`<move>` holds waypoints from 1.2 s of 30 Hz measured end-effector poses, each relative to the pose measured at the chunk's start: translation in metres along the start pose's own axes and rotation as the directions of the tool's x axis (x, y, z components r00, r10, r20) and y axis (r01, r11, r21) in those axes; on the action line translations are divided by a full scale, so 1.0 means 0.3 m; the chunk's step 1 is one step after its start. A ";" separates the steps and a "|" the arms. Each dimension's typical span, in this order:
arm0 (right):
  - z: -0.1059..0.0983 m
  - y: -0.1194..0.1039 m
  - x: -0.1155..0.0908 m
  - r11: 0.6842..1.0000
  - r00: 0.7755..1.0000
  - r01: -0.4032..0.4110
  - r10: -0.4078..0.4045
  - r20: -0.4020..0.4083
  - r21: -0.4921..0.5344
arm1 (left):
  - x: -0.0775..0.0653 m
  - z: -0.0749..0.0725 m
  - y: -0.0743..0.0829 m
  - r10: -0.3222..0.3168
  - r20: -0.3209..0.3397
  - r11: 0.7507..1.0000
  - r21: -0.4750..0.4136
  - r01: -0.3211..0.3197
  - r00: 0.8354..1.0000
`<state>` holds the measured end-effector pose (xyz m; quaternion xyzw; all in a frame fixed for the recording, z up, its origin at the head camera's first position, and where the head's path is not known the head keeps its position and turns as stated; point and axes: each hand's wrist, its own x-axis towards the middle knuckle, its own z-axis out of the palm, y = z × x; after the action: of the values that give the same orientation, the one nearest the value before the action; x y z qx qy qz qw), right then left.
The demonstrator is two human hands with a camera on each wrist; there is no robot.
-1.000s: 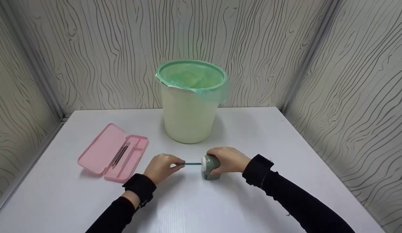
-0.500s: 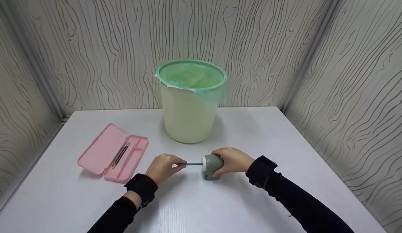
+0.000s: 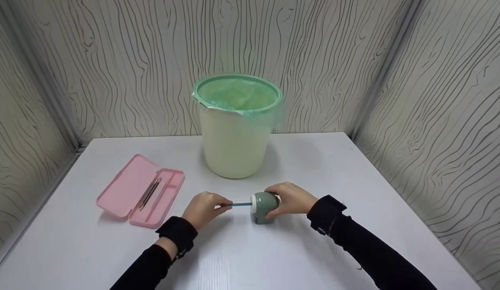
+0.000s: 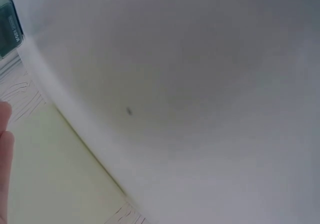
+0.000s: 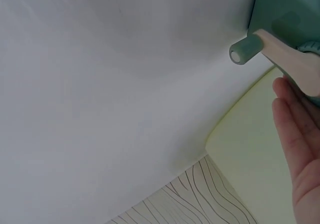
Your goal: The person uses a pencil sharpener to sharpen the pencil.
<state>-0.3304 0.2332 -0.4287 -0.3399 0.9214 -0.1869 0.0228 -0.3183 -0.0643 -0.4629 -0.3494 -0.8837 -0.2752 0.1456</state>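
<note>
A grey-green crank pencil sharpener (image 3: 263, 207) with a white front ring stands on the white table. My left hand (image 3: 205, 208) pinches a blue pencil (image 3: 241, 204), whose far end goes into the sharpener's front. From the right, my right hand (image 3: 292, 199) holds the sharpener's back end between thumb and fingers. The right wrist view shows its pale crank arm (image 5: 287, 58) with a green knob (image 5: 246, 49), beside the fingers (image 5: 295, 134). In the left wrist view only fingertips (image 4: 5, 149) and part of the sharpener (image 4: 9, 26) show.
A pink pencil case (image 3: 161, 201) lies with its lid up at the left, several slim pencils (image 3: 150, 193) inside. Behind the hands stands a pale bin (image 3: 236, 141) with a green rim and liner. Wood-patterned panels (image 3: 153, 60) surround the table.
My right hand has slid slightly right, toward the sharpener's back end, uncovering more of its body. The left hand and pencil have shifted a touch to the right.
</note>
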 end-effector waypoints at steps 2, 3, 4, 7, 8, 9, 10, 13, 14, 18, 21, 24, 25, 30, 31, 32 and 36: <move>-0.003 -0.003 0.000 1.000 1.000 0.006 -0.006 -0.001 -0.003 | 0.004 0.005 0.003 0.008 -0.003 1.000 -0.002 -0.008 1.000; -0.004 -0.004 0.000 1.000 1.000 0.009 -0.009 -0.001 -0.002 | 0.006 0.007 0.005 0.011 -0.006 1.000 -0.002 -0.011 1.000; -0.005 -0.004 0.000 1.000 1.000 0.011 -0.011 -0.001 -0.001 | 0.008 0.008 0.006 0.011 -0.006 1.000 0.000 -0.011 1.000; -0.004 -0.002 0.000 1.000 1.000 0.015 -0.015 -0.001 0.000 | 0.013 0.011 0.008 0.010 -0.006 1.000 0.002 -0.010 1.000; -0.003 -0.003 0.000 1.000 1.000 0.017 -0.017 0.000 0.001 | 0.015 0.011 0.008 0.009 -0.007 1.000 0.003 -0.008 1.000; -0.003 -0.002 0.000 1.000 1.000 0.015 -0.015 0.001 0.001 | 0.016 0.012 0.007 0.004 -0.007 1.000 0.000 -0.004 1.000; -0.002 -0.002 0.000 1.000 1.000 0.013 -0.014 0.003 0.002 | 0.018 0.012 0.007 0.000 -0.005 1.000 -0.003 0.000 1.000; -0.001 -0.002 0.002 1.000 1.000 0.008 -0.008 0.005 0.001 | 0.022 0.014 0.006 -0.018 0.004 1.000 -0.018 0.018 1.000; -0.001 -0.002 0.003 1.000 1.000 0.010 -0.010 0.004 -0.001 | 0.024 0.015 0.005 -0.028 0.009 0.999 -0.024 0.028 1.000; -0.002 -0.002 0.005 1.000 1.000 0.013 -0.013 0.001 -0.009 | 0.027 0.018 0.005 -0.047 0.019 0.998 -0.037 0.047 0.999; -0.004 -0.003 0.005 1.000 1.000 0.004 -0.004 0.004 -0.010 | 0.030 0.021 0.006 -0.048 0.022 0.998 -0.043 0.049 0.999; -0.006 -0.005 0.004 1.000 1.000 0.007 -0.007 0.007 -0.011 | 0.029 0.024 0.006 -0.054 0.027 0.997 -0.057 0.056 0.998; -0.006 -0.005 0.004 1.000 1.000 0.004 -0.004 0.008 -0.012 | 0.029 0.024 0.007 -0.059 0.030 0.996 -0.061 0.061 0.998; -0.008 -0.009 0.007 1.000 1.000 0.009 -0.009 0.014 -0.024 | 0.028 0.026 0.007 -0.073 0.040 0.994 -0.076 0.076 0.997; -0.008 -0.009 0.008 1.000 1.000 0.008 -0.007 0.016 -0.028 | 0.028 0.025 0.008 -0.072 0.040 0.994 -0.076 0.075 0.997; -0.008 -0.010 0.008 0.999 1.000 0.011 -0.010 0.017 -0.030 | 0.028 0.026 0.007 -0.071 0.041 0.994 -0.077 0.074 0.997; -0.009 -0.011 0.007 1.000 1.000 0.007 -0.007 0.021 -0.025 | 0.033 0.025 0.007 -0.071 0.046 0.993 -0.090 0.075 0.996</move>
<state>-0.3306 0.2305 -0.4247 -0.3453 0.9222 -0.1721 0.0274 -0.3243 -0.0533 -0.4636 -0.3289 -0.8853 -0.3132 0.1003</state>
